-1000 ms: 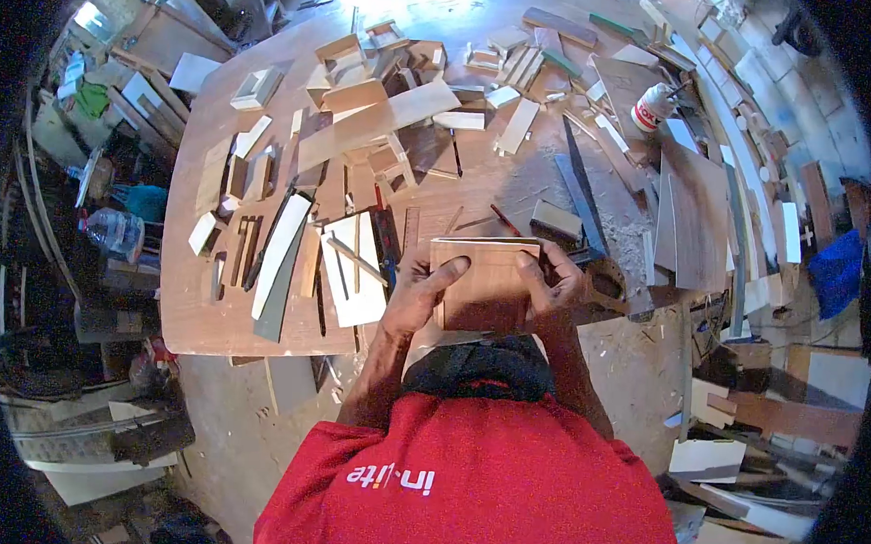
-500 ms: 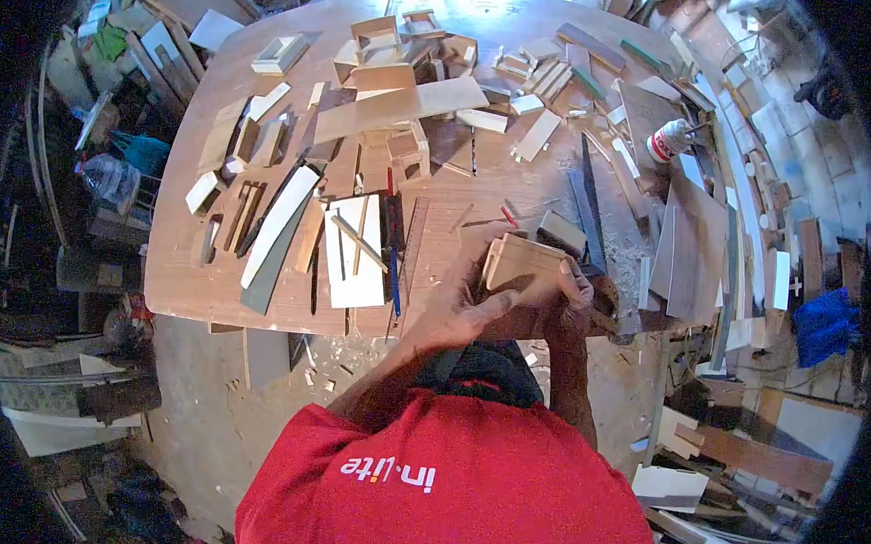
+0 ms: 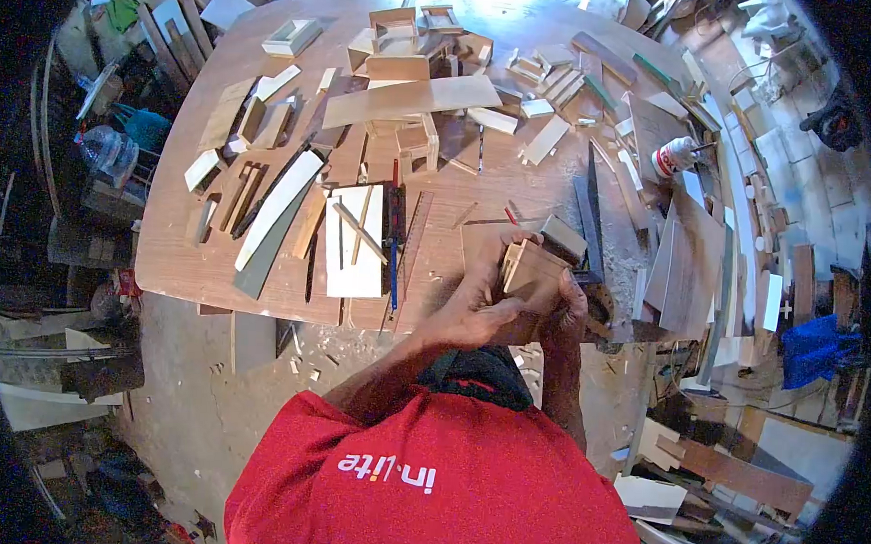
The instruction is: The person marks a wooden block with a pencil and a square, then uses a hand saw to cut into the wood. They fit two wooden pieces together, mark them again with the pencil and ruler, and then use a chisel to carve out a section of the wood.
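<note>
Near the front edge of the table, a small flat wooden piece (image 3: pixel 536 278) with layered edges is held between both hands. My left hand (image 3: pixel 482 307) grips its left side, with the thumb low and the fingers partly behind it. My right hand (image 3: pixel 569 305) pinches the right edge. Just behind the piece lies a small wooden block (image 3: pixel 563 238), beside a dark metal square (image 3: pixel 591 220). A red-tipped pencil or marker (image 3: pixel 511 215) rests farther back.
The wooden table (image 3: pixel 182 258) bears small box-like assemblies, a long thin board (image 3: pixel 413 100), a white panel (image 3: pixel 355 240), a ruler (image 3: pixel 416 238) and a blue pen (image 3: pixel 393 280). At the right stand a white and red bottle (image 3: pixel 674 158) and leaning boards (image 3: pixel 687 266).
The wooden piece has been tilted and turned between the hands, so its layered left edge shows at another angle. Both hands still hold it. The whole view has shifted slightly.
</note>
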Demonstrator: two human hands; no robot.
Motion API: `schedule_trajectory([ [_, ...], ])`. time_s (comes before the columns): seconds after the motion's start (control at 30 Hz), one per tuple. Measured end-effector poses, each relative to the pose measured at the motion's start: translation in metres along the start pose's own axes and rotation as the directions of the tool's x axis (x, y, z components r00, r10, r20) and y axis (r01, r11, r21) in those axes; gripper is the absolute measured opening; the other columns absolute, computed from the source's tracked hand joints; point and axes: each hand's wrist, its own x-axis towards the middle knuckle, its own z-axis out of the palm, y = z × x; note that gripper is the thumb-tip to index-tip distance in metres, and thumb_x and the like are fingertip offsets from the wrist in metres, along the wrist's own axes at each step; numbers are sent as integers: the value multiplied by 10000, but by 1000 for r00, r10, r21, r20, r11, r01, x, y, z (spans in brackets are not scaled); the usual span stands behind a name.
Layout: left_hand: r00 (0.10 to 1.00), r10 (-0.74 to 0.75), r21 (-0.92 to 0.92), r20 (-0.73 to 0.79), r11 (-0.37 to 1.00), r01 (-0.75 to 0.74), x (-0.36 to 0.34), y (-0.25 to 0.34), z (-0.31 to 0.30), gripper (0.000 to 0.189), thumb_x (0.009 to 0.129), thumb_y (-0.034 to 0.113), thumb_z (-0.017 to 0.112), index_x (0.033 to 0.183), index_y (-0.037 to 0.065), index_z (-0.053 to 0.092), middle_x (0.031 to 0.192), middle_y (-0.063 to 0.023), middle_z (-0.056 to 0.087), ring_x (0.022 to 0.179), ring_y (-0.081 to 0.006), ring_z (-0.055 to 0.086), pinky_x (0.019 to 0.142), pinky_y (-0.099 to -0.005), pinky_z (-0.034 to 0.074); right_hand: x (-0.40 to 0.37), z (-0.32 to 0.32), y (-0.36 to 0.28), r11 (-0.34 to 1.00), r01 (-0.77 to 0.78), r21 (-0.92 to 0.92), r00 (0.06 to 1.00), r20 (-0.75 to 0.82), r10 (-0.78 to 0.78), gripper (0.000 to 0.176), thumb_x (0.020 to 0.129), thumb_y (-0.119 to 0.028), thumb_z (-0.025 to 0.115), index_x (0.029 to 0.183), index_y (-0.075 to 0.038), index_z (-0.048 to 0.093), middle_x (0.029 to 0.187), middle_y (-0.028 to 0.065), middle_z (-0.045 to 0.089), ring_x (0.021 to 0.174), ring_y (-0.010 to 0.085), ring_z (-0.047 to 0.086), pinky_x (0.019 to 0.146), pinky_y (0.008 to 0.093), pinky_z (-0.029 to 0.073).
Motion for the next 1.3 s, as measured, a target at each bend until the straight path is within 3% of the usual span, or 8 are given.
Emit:
schedule_trajectory([
  [0.27, 998, 31, 40, -60, 999, -29, 0, 1, 4, 712, 803, -61, 504, 1435, 80, 208, 1357, -119, 397, 1228, -205, 433, 1033, -328, 352, -8, 20, -11, 996, 90, -8, 996, -21, -90, 323, 866, -203, 633, 1081, 37, 610, 1012, 109, 662, 901, 228, 644, 830, 356, 530],
  [0.37, 964, -110, -77, -243, 993, 94, 0, 7, 5, 535, 864, 17, 552, 1366, 47, 369, 1273, -108, 505, 1140, -168, 493, 979, -313, 394, -9, 20, -18, 974, 153, -167, 988, 3, -155, 322, 856, -200, 644, 1070, 40, 628, 993, 100, 669, 916, 203, 632, 831, 333, 510],
  [0.43, 909, -287, -20, -301, 955, 295, -1, -4, -9, 334, 897, 124, 614, 1209, 23, 552, 1079, -69, 622, 966, -120, 562, 856, -285, 454, -9, 28, -29, 793, 252, -554, 958, 28, -285, 324, 839, -213, 664, 1049, 33, 648, 965, 81, 671, 896, 160, 610, 812, 302, 489],
  [0.53, 909, -242, -20, -339, 968, 250, 1, 4, -10, 235, 896, 193, 652, 1065, 30, 648, 937, -35, 657, 822, -89, 574, 742, -260, 470, -11, 40, -36, 655, 322, -683, 935, 121, -333, 337, 824, -235, 678, 1045, 17, 654, 962, 59, 667, 868, 124, 584, 797, 281, 473],
  [0.8, 906, -159, -8, -392, 985, 170, -1, 2, -22, 386, 830, 244, 713, 1100, -10, 604, 967, -69, 632, 880, -143, 597, 783, -291, 477, -9, 55, -36, 577, 439, -689, 869, 162, -468, 339, 866, -225, 616, 1055, 55, 633, 990, 67, 642, 937, 140, 574, 875, 280, 429],
  [0.83, 905, -165, 14, -392, 983, 185, -4, -11, -33, 387, 834, 252, 705, 1089, -20, 604, 971, -58, 636, 871, -140, 599, 803, -304, 472, -7, 52, -35, 761, 363, -538, 926, 118, -358, 328, 893, -214, 570, 1067, 58, 629, 1001, 76, 641, 963, 146, 573, 895, 287, 423],
  [1.07, 872, -279, -251, -402, 950, 188, 1, -3, -32, 426, 869, 306, 651, 1130, -26, 594, 1054, -116, 649, 940, -189, 630, 841, -325, 489, -11, 81, -53, 846, 242, -476, 970, 129, -205, 311, 902, -222, 558, 1067, 25, 647, 995, 85, 662, 918, 157, 591, 854, 300, 440],
  [1.3, 892, -372, -507, -258, 838, 203, 0, -7, -52, 487, 893, 228, 633, 1281, -15, 469, 1188, -148, 598, 1074, -222, 606, 899, -369, 507, -2, 96, -57, 660, 432, -614, 900, 338, -275, 377, 900, -201, 554, 1200, 21, 605, 1134, 114, 633, 1049, 186, 572, 955, 306, 399],
])
